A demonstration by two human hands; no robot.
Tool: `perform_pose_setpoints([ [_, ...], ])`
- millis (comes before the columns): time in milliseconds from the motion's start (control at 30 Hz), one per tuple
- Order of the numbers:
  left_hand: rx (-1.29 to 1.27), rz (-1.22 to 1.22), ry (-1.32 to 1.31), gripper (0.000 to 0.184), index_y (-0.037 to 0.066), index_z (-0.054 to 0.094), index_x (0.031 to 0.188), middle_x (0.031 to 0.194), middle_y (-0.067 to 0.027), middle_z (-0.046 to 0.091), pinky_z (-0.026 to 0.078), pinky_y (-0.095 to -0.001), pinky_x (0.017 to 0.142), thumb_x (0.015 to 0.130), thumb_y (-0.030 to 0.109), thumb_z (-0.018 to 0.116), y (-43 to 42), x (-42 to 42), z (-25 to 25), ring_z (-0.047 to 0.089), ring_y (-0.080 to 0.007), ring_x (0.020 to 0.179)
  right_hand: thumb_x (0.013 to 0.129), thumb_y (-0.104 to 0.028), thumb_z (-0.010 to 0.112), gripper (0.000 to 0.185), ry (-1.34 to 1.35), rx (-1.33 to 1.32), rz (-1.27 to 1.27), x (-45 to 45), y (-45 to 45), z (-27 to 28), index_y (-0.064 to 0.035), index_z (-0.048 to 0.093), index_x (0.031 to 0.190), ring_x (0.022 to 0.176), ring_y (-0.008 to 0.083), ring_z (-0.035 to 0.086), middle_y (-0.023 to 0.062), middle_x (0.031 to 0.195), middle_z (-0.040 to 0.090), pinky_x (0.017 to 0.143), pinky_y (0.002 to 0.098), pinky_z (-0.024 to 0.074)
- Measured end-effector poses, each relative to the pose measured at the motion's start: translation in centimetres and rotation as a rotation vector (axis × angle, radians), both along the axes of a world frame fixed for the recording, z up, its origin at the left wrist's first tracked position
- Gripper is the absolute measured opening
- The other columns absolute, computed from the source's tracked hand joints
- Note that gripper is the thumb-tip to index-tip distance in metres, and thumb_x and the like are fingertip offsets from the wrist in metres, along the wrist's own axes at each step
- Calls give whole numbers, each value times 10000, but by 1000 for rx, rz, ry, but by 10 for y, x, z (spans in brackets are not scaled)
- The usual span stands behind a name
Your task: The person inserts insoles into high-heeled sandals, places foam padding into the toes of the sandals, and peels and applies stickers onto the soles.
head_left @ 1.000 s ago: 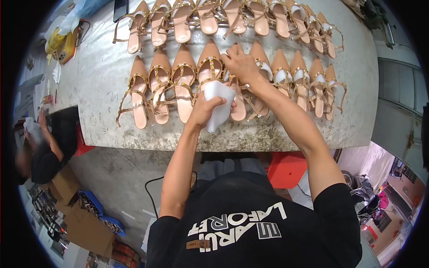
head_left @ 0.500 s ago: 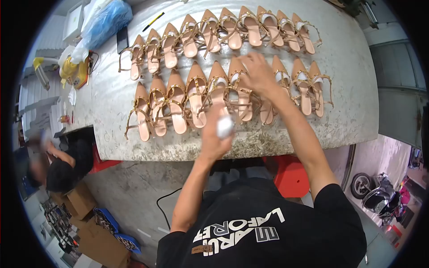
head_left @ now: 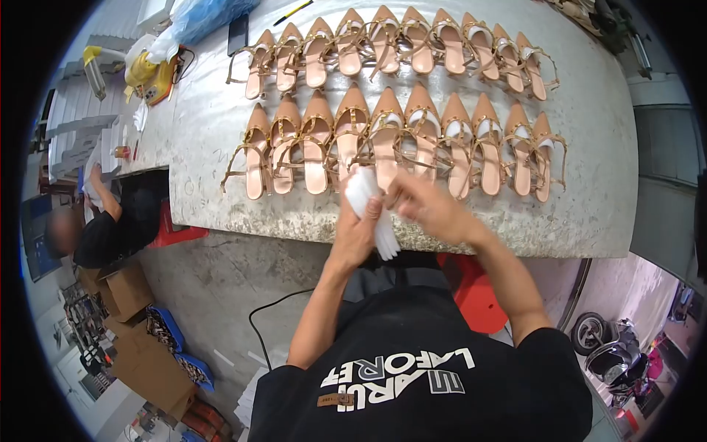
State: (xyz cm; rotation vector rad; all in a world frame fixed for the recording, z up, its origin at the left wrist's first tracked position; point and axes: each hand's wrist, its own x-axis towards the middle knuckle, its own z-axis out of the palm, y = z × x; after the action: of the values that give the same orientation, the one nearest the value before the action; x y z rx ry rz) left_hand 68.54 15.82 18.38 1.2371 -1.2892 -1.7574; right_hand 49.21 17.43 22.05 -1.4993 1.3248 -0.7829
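A: Left hand?
B: A bundle of thin, white, foam-like sheets (head_left: 361,191) is grasped by the left hand (head_left: 354,236). The thumb is laid across, seemingly so that the layers are kept together. The bundle is held over the near table edge.

A: Right hand?
B: The right hand (head_left: 436,212) is bent just beside the bundle. Blurred; whether anything is pinched cannot be told.

A: Beyond?
B: A front row of 10 tan, pointed-toe, gold-studded shoes (head_left: 316,156) is set on the grey, stained worktop (head_left: 593,184); 10 similar shoes (head_left: 317,55) are lined up behind. Toes are pointed away, probably so that openings are easily reached. White padding (head_left: 456,129) is seen inside several front-row shoes, presumably for shape.
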Motion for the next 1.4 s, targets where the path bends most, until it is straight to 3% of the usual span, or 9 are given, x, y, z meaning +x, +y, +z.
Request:
perform_pose_setpoints([
  [133,116,140,248,488,-19,485,1344,1102,-109,611,497,-320,862,1029,351,532,-30,2,4,601,-171,968,1009,-203,562,454,-204,204,-164,17,6,1,17,526,1404,958,236,632,125,1079,629,906,336,491],
  [233,56,84,25,412,-23,518,1240,994,-124,643,547,-313,718,953,265,578,-88,8,-26,645,-167,785,902,51,582,456,411,-509,-383,3,-36,0,-67,613,1342,949,239,663,110,1057,632,883,341,526],
  [300,150,-55,-117,371,-20,540,1161,887,-135,660,559,-311,628,910,250,583,-127,6,-60,649,-187,693,826,121,593,478,344,-643,-408,6,-86,7,-117,697,1227,950,250,658,133,1074,603,871,365,528],
  [367,688,-137,145,397,-21,552,1168,839,-148,650,559,-322,590,875,241,608,-153,24,-70,651,-203,675,809,101,621,390,378,-725,-293,17,-136,-30,-114,756,1106,975,268,644,139,1111,582,840,354,524],
  [567,766,119,928,442,-93,526,1133,825,-167,567,529,-399,643,815,209,584,-166,72,-117,581,-283,755,690,132,679,311,428,-220,-64,28,-144,-117,-67,794,899,924,266,625,91,939,581,795,345,510],
  [900,636,164,655,413,-2,518,1172,984,-161,626,566,-371,697,839,234,586,-153,61,-105,670,-280,783,722,122,650,242,392,-283,-14,52,-164,-133,-24,740,893,888,298,623,114,917,591,772,382,508],
  [1067,537,100,552,472,-29,489,1245,982,-132,598,553,-353,674,850,216,569,-149,66,-102,664,-243,765,800,18,615,412,1140,-342,-127,61,-182,-142,-62,593,1203,872,343,626,152,1028,629,767,426,514],
  [1167,567,96,492,456,-46,499,1226,989,-163,634,546,-346,668,843,195,557,-148,68,-100,654,-228,756,808,-17,610,429,1182,-518,-97,66,-198,-141,-66,543,1230,914,362,640,156,1135,619,772,447,535],
  [1400,409,-56,494,472,-55,486,1232,1044,-239,696,534,-325,666,829,181,550,-147,69,-120,621,-184,740,836,-44,584,267,1115,-340,139,67,-214,-167,-70,589,1101,964,336,677,149,1167,605,731,441,578],
])
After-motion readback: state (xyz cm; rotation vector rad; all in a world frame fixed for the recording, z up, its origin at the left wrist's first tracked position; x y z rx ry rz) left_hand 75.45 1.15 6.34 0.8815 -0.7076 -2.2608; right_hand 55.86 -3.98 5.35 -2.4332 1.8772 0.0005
